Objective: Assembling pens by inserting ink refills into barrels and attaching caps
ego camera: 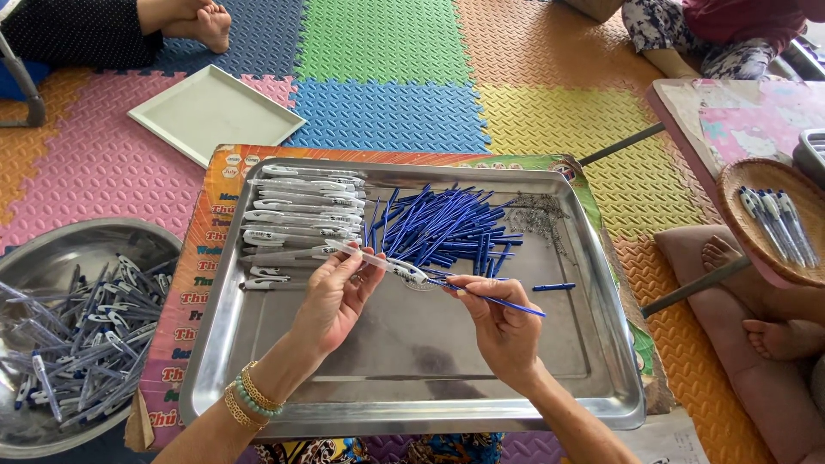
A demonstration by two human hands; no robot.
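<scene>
Head view: left hand [331, 301] fingers pinching clear pen barrel [378, 260] above steel tray [412, 404]; right hand [503, 326] fingers gripping blue refill [507, 302] at barrel mouth. Light, thin, probably bendable; best held near tip.

Under you lies a floor of interlocking foam mats [387, 51] in pink, green, blue, yellow and orange, evenly lit, with a low pink table [730, 116] at the right edge of the frame.

white tray [210, 112], woven basket [746, 225]
</scene>
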